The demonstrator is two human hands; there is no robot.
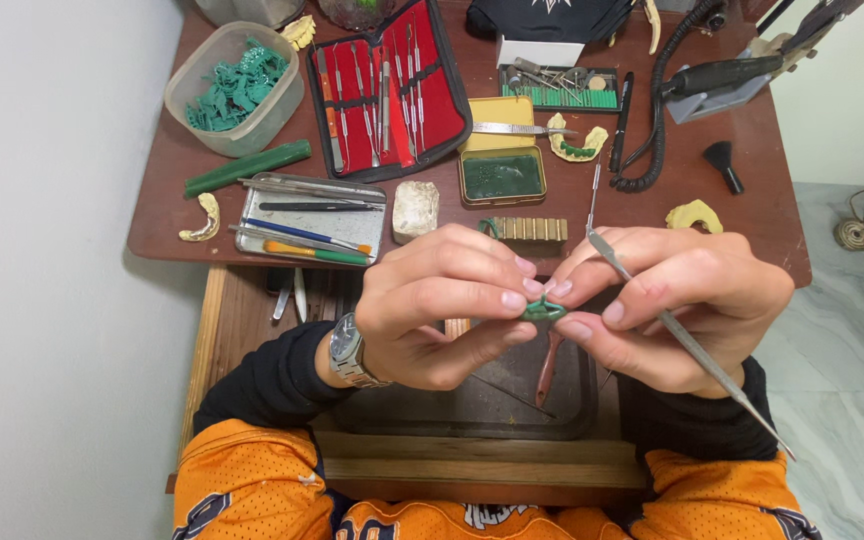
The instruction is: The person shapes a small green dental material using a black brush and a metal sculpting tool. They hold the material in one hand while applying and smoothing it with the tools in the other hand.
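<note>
Left hand [432, 305] and right hand [667, 300] together, both pinching small green wax piece [544, 310] | right also grips metal carving tool [687, 340] | over dark tray [472, 400] at desk's [762, 215] near edge

A red tool case [392, 90] lies open beside a tub of green pieces [235, 88], a yellow tin [500, 165] and a metal tray [310, 217].

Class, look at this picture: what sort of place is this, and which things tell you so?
Probably a dental technician's workbench: an open red instrument case, plaster jaw casts, and a tub of green wax pieces. Both hands pinch a small green wax piece.
</note>
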